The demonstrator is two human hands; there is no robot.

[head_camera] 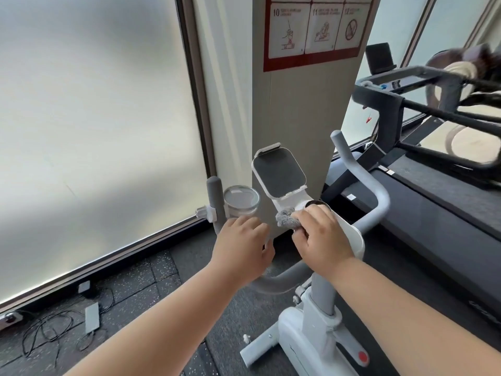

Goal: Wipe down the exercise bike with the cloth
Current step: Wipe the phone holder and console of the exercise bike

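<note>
A white and grey exercise bike (306, 340) stands in front of me, with curved grey handlebars (376, 202) and a white tablet holder (279, 173) tilted up at the top. My right hand (322, 234) presses a bunched grey cloth (287, 218) against the white console just below the holder. My left hand (244, 245) grips the left handlebar where it bends, below its upright grey end (215, 196). A round clear cup holder (241, 200) sits beside that upright end.
A beige pillar (301, 109) with a red-bordered instruction sign stands right behind the bike. Frosted glass panels fill the left. A dark treadmill (433, 202) runs along the right. Cables and a power adapter (92, 318) lie on the dark speckled floor at lower left.
</note>
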